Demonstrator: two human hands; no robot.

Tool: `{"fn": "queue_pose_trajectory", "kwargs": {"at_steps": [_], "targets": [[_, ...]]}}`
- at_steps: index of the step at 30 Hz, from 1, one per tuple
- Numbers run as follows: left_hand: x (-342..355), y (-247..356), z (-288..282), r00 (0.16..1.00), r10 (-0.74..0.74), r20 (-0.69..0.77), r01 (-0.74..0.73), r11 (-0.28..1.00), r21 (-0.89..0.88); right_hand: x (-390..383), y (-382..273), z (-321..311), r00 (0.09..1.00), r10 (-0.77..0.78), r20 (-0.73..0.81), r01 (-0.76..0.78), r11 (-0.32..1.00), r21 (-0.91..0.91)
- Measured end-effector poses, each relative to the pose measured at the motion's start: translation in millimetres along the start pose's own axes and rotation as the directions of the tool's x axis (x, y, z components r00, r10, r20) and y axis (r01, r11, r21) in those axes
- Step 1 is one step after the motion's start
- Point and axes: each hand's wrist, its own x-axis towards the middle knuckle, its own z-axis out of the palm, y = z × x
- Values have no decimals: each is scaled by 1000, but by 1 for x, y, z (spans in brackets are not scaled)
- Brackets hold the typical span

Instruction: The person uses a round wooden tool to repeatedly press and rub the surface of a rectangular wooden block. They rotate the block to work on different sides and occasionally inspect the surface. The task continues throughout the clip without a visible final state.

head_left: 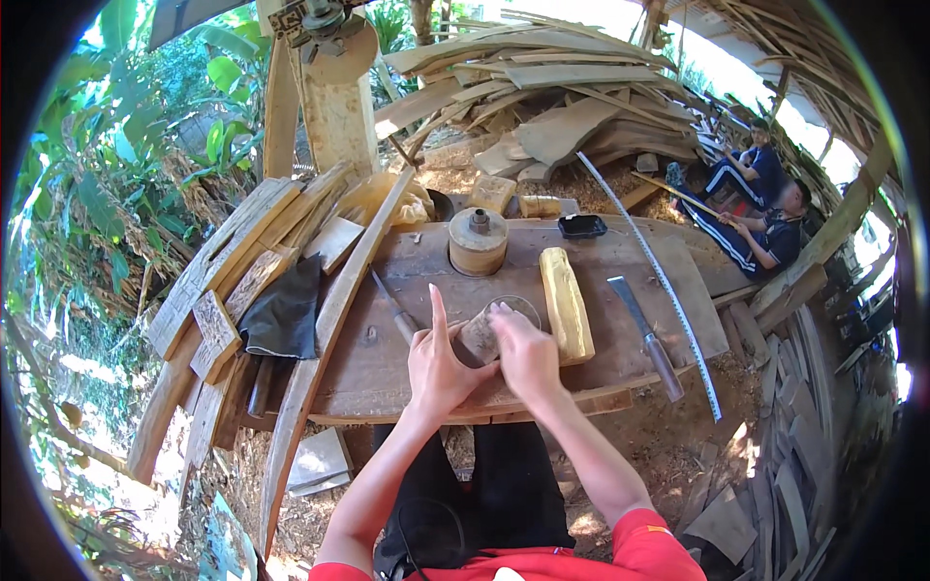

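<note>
A small round wooden piece (481, 334) lies on its side on the brown wooden bench top (387, 373), held between both hands. My left hand (438, 366) cups its near end with the index finger pointing up. My right hand (523, 351) grips it from the right, fingers curled over its rim. Right beside my right hand lies a yellow squared wood block (566, 303). A round wooden cylinder with a metal cap (478, 240) stands upright farther back.
A chisel (393, 307) lies left of my hands, a broad knife (644, 334) and a long saw blade (651, 266) to the right. A black cloth (283, 312) drapes over planks at left. Stacked boards lie behind. Two people sit at far right (760, 208).
</note>
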Motion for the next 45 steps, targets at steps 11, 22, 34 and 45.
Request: {"fn": "queue_pose_trajectory", "kwargs": {"at_steps": [11, 22, 34, 45], "targets": [[1, 1, -4, 1000, -1, -23, 3, 998, 67, -15, -27, -2, 989, -142, 44, 134, 980, 146], [-1, 0, -6, 998, 68, -6, -66, 988, 137, -4, -2, -10, 997, -35, 73, 28, 995, 97], [0, -9, 0, 974, 149, -172, -164, 983, -81, -10, -16, -17, 986, -155, -56, 158, 985, 73], [-4, -11, -3, 957, 290, -3, -290, 957, -13, -16, -25, -13, 994, -103, -25, 105, 992, 68]]}}
